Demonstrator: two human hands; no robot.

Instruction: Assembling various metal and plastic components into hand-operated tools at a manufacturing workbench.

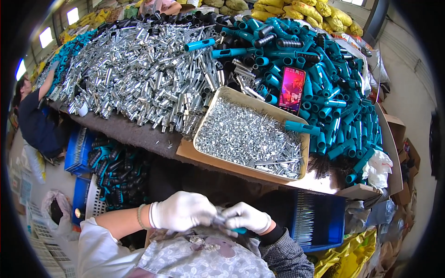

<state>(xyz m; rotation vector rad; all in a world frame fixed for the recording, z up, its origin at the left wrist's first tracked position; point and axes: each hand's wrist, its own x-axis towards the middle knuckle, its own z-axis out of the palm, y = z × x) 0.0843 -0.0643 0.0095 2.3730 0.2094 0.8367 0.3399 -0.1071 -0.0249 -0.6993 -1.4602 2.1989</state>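
Both of my hands, in white gloves, meet in front of my apron. My left hand [182,211] is closed, its fingers at a small grey metal part that is blurred. My right hand [249,217] curls round a teal tube [239,230], of which only one end shows below the fingers. The metal part and the tube meet between the hands; how they fit together is hidden. Just beyond, on the table edge, stands a cream tray [198,147] full of tiny metal pieces.
A heap of metal tubes [139,74] and a pile of teal tubes [324,92] cover the table. A lit phone [292,90] leans on the teal pile. A blue bin [331,227] with long metal rods stands at right; black-and-teal handles [116,173] lie at left. Another person [37,118] works far left.
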